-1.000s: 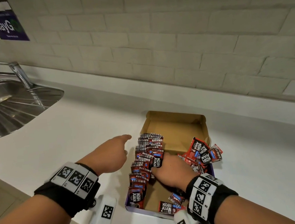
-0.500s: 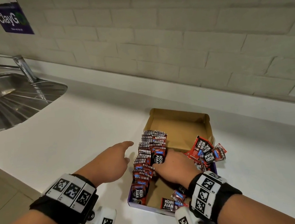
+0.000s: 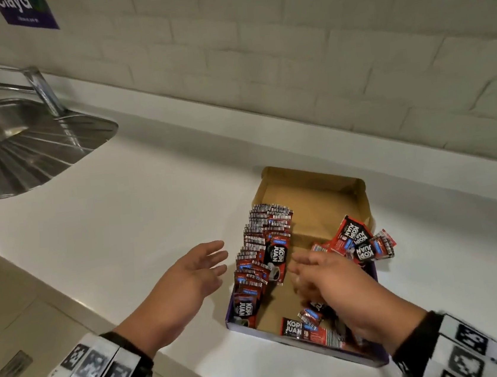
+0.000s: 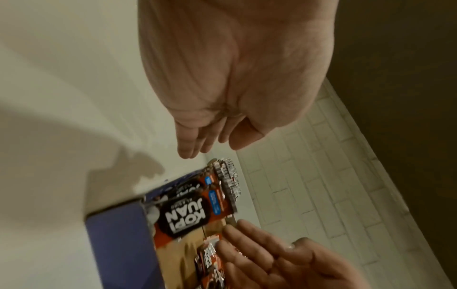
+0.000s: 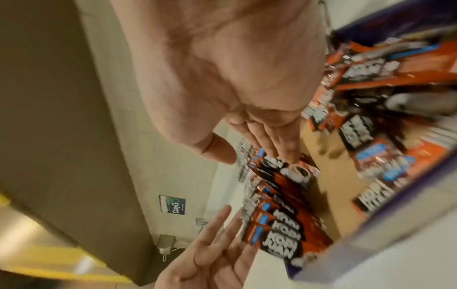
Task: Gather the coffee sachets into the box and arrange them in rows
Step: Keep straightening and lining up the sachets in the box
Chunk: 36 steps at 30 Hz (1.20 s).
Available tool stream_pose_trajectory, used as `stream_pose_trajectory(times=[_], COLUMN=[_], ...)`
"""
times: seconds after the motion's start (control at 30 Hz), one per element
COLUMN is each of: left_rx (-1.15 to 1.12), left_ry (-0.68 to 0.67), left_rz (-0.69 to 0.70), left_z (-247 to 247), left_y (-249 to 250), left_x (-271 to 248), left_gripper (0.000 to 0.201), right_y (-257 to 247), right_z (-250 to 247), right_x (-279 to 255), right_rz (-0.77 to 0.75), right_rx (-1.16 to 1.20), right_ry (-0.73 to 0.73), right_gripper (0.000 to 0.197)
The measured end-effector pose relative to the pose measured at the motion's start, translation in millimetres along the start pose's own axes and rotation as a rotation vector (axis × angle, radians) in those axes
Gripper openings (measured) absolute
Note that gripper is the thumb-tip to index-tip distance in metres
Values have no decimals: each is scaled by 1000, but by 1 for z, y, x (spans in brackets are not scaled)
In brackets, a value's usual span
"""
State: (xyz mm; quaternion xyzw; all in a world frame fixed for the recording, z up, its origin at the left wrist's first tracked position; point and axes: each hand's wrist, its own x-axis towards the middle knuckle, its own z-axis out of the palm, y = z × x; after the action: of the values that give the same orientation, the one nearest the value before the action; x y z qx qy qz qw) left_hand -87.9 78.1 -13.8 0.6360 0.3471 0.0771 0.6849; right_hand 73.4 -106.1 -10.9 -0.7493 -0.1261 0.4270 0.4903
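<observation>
Sachets (image 3: 263,258): light, thin, slick foil packets, likely to slide and fan; best pinched at the crimped ends or pressed flat as a stack. One row stands along the left wall of the box (image 3: 309,190) on the table (image 3: 139,219); loose ones lie right and front. Left hand (image 3: 189,275): outside the box, fingers extended, released. Right hand (image 3: 325,278): over the box floor, fingers spread, holding nothing.

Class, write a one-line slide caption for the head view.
Open hands, left and right, flank a sachet row in the box; loose sachets remain.
</observation>
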Motion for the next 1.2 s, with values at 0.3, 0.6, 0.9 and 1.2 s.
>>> stream_pose_trajectory(times=[0.3, 0.6, 0.9, 1.2], left_rx=[-256, -111, 144, 242], left_ry=[-80, -144, -247, -245], left_rz=[-78, -56, -64, -59], left_z=[18, 26, 29, 35], left_y=[-13, -20, -12, -7], left_x=[-18, -20, -24, -29], left_gripper=[114, 110, 120, 121], right_y=[15, 17, 7, 6], right_z=[40, 55, 67, 80], right_x=[-1, 0, -8, -10], right_rz=[208, 173, 116, 42], right_rx=[316, 315, 323, 319], right_ry=[-187, -156, -204, -248], right_gripper=[54, 41, 56, 71])
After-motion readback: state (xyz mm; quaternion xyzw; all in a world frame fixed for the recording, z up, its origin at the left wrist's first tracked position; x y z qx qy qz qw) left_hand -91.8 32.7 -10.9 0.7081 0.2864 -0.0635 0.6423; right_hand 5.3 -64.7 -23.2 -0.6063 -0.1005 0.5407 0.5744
